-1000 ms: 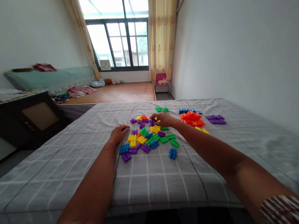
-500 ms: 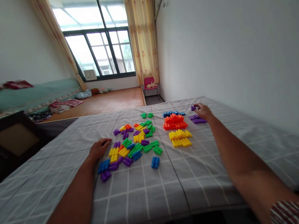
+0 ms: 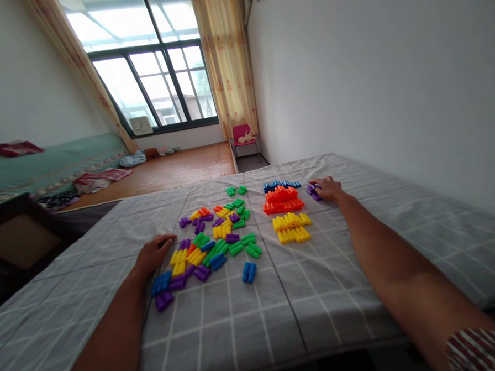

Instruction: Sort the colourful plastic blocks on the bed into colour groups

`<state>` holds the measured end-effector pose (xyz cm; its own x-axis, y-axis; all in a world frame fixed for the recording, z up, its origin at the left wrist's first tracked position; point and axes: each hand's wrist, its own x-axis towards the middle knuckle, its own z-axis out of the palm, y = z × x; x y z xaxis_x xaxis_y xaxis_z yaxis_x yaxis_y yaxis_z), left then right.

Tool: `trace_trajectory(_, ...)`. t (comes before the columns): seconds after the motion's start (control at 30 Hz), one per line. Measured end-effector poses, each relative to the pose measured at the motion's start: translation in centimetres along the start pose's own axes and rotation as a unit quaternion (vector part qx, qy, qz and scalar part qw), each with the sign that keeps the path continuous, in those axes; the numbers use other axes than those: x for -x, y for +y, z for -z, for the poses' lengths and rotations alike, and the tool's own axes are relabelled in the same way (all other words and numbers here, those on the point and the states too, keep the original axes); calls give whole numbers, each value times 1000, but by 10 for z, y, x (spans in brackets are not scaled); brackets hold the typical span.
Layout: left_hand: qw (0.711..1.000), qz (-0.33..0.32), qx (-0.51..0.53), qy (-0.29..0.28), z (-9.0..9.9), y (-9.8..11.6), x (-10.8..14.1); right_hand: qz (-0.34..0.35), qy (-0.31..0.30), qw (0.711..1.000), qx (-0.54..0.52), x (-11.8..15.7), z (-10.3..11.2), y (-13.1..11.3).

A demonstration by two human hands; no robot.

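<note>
At the far right of the cloth, my right hand [image 3: 328,188] has its fingers closed at the purple blocks [image 3: 314,192], which it partly covers. My left hand [image 3: 155,254] rests on the cloth with fingers apart, left of a loose spread of green, yellow, purple, orange and blue blocks. Nothing shows in it. Right of the spread lie a blue row [image 3: 281,185], stacked orange blocks [image 3: 283,202] and yellow rows [image 3: 292,227]. A blue block [image 3: 249,272] lies apart near the front.
A grey checked cloth [image 3: 332,317] covers the table. A white wall [image 3: 372,87] borders its right side. Beyond are a pink chair [image 3: 244,137], a wooden platform [image 3: 186,163] and a window. A dark cabinet [image 3: 16,245] is at the left.
My right hand has lowered the purple piece to the other purple blocks. The view has shifted slightly, so the table's contents appear further left. My left hand stays beside the loose blocks.
</note>
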<state>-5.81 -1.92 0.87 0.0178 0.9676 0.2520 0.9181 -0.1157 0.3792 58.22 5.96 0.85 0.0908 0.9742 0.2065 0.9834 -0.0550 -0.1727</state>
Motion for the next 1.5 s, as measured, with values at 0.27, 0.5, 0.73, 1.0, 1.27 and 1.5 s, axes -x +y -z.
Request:
trace_trajectory(0.27,1000,-2,-5,1,0,0,-1,-6,1,1000,-9,2,-2,-3)
trace_trajectory(0.5,1000,-2,-1,0,1,5,2,-11,47,998,-47,7,0,-4)
trace_trajectory(0.73,1000,13,4,-2,-2,8,4,-22,208,975,-77,16,18,-16)
trace_trajectory(1.0,1000,-1,3,11,-11,5,3,261,205,932,-145,46,54,-169)
trace_trajectory(1.27,1000,-5,9,13,-10,15,8,513,-2,856,-65,61,1,-348)
trace_trajectory(1.5,1000,-5,18,17,-11,16,10,493,-27,869,-18,32,-42,-443)
